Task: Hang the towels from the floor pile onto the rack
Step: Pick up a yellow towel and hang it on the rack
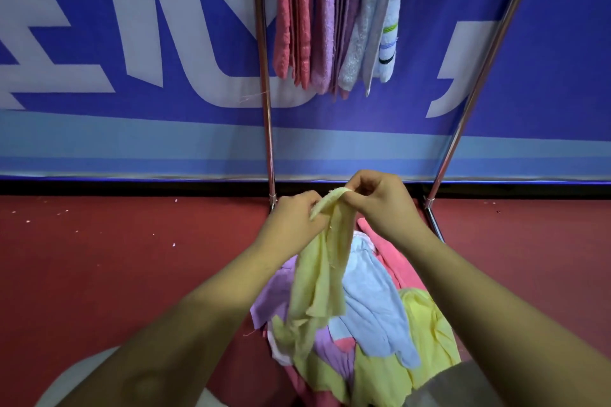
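We held a pale yellow towel (325,274) by its top edge, raised above the pile (373,314), with its lower part hanging down onto the heap. The fingers of our left hand (294,218) were clamped on that edge. The fingers of our right hand (380,201) pinched the same edge just beside them, so the two hands nearly touched.

Beneath the towel the pile lay on the red floor (115,258), at the foot of the rack (264,76). It was a tumble of light blue, lilac, pink and more yellow cloths. The rack's two chrome poles rose from the floor behind the pile. High between them the hung towels (317,26) were packed close together: coral pink, lilac, grey, and a white one with coloured stripes.

Behind the rack a blue banner (132,43) with large white letters ran along the floor's far edge, with a paler blue band at its bottom. A few white specks (173,244) dotted the floor to the left of the pile.
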`<action>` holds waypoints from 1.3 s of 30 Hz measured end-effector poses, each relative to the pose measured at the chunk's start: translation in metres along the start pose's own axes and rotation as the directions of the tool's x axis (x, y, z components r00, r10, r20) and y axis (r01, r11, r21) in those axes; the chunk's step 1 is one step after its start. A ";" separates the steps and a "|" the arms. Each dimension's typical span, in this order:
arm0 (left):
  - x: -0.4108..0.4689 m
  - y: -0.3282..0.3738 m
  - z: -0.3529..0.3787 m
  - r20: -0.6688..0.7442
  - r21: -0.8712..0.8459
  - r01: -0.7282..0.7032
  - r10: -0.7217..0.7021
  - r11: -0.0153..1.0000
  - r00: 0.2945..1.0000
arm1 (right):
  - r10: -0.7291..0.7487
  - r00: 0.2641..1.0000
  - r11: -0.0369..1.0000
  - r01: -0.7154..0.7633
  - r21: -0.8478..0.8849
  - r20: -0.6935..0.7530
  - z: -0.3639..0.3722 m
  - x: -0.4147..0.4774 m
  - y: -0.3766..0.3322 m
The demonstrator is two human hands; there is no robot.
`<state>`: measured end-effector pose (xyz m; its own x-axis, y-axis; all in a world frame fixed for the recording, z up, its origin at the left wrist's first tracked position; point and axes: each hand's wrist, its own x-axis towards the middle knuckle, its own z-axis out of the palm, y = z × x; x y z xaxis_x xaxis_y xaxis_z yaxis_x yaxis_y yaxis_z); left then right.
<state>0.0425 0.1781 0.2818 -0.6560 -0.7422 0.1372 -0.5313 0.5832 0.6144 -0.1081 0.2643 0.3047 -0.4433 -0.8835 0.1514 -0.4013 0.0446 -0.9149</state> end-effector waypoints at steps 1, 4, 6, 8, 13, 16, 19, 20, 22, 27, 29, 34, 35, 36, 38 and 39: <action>0.001 -0.003 -0.001 0.019 0.050 0.032 -0.033 0.998 0.999 | 0.005 1.000 1.000 -0.005 -0.007 -0.028 -0.002 0.000 0.000; 0.005 -0.026 -0.003 0.073 0.147 0.164 -0.176 0.975 0.982 | 0.020 0.992 1.000 -0.019 0.012 -0.126 -0.007 0.001 -0.003; 0.008 -0.041 -0.010 0.093 0.128 0.246 -0.259 0.961 0.961 | 0.021 0.971 1.000 -0.018 0.013 -0.236 -0.016 0.004 -0.003; 0.012 -0.046 -0.021 0.150 -0.045 0.271 -0.262 0.962 0.954 | 0.044 0.942 0.999 -0.044 0.009 -0.333 -0.029 0.009 0.000; 0.008 -0.031 -0.034 0.347 -0.652 0.364 -0.166 0.665 0.923 | 0.144 0.971 0.924 -0.201 -0.325 -0.192 -0.047 0.013 0.022; 0.003 -0.012 -0.030 0.365 -0.759 0.380 -0.138 0.529 0.921 | 0.120 0.991 0.961 -0.102 -0.256 0.054 -0.037 0.009 0.019; 0.000 -0.002 -0.026 0.392 -0.781 0.399 -0.119 0.481 0.912 | -0.040 0.926 0.998 0.054 -0.027 0.375 -0.020 -0.001 0.003; 0.000 -0.002 -0.025 0.407 -0.780 0.406 -0.107 0.476 0.907 | -0.095 0.905 0.994 0.108 -0.006 0.414 -0.015 -0.004 0.001; 0.000 -0.004 -0.028 0.439 -0.777 0.430 -0.094 0.459 0.894 | -0.150 0.888 0.987 0.161 0.012 0.436 -0.008 -0.007 0.000; -0.003 -0.001 -0.033 0.484 -0.809 0.469 -0.052 0.355 0.874 | -0.100 0.956 0.988 0.128 -0.083 0.276 -0.012 -0.007 -0.001; -0.001 -0.006 -0.034 0.478 -0.757 0.421 -0.015 0.500 0.878 | -0.074 0.973 0.992 0.094 -0.084 0.218 -0.017 -0.006 -0.005; 0.008 -0.016 -0.031 0.231 -0.676 0.228 -0.092 0.701 0.969 | 0.031 0.993 0.999 -0.030 -0.016 0.110 -0.028 0.002 0.001; 0.009 -0.016 -0.032 0.173 -0.684 0.193 -0.102 0.704 0.980 | 0.040 0.993 0.999 -0.038 -0.024 0.113 -0.030 0.003 0.003; 0.010 -0.017 -0.032 0.124 -0.696 0.165 -0.109 0.699 0.986 | 0.053 0.991 0.998 -0.048 -0.050 0.121 -0.031 0.004 0.006; 0.011 -0.018 -0.034 0.074 -0.744 0.130 -0.112 0.656 0.991 | 0.067 0.984 0.986 -0.040 -0.163 0.165 -0.033 0.003 0.009; 0.011 -0.017 -0.034 0.069 -0.771 0.122 -0.108 0.625 0.992 | 0.061 0.977 0.973 -0.013 -0.229 0.202 -0.032 0.003 0.010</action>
<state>0.0622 0.1485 0.2994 -0.6300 -0.7764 0.0159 0.0011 0.0196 0.9998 -0.1394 0.2776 0.3080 -0.2953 -0.9553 0.0167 -0.5680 0.1615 -0.8070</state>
